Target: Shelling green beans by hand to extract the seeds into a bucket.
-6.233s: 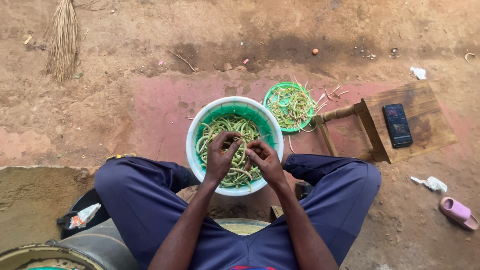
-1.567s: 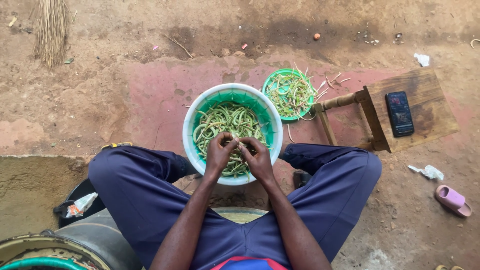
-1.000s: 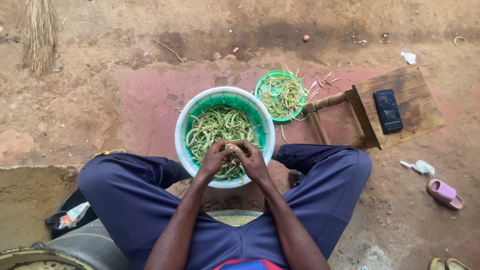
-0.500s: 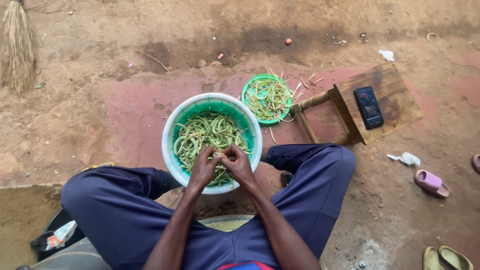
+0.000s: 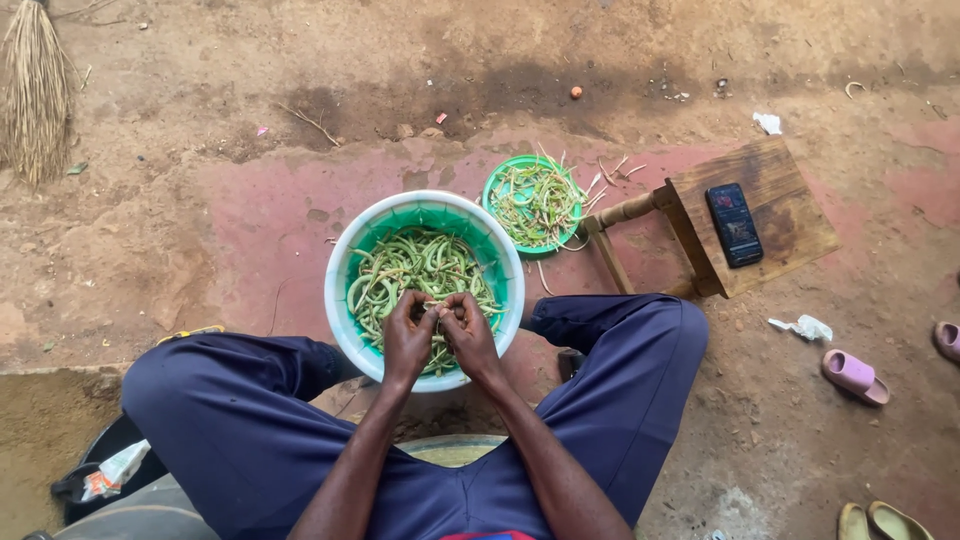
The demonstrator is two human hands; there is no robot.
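Bare earth and a worn reddish slab lie under us, with a straw broom (image 5: 35,95) at the far left edge. Between our knees sits a large white bowl with a green inside (image 5: 340,300), heaped with green bean pods (image 5: 410,265). Over its near side our left hand (image 5: 408,338) and right hand (image 5: 470,335) meet, fingers curled and pinched together on one pod between them. Just beyond the bowl's right rim rests a small green plate (image 5: 492,190) of stringy trimmings. Further right stands a low wooden stool (image 5: 775,190) with a dark phone (image 5: 734,224) flat on it, and a pink slipper (image 5: 853,375) lies on the dirt near the right edge.
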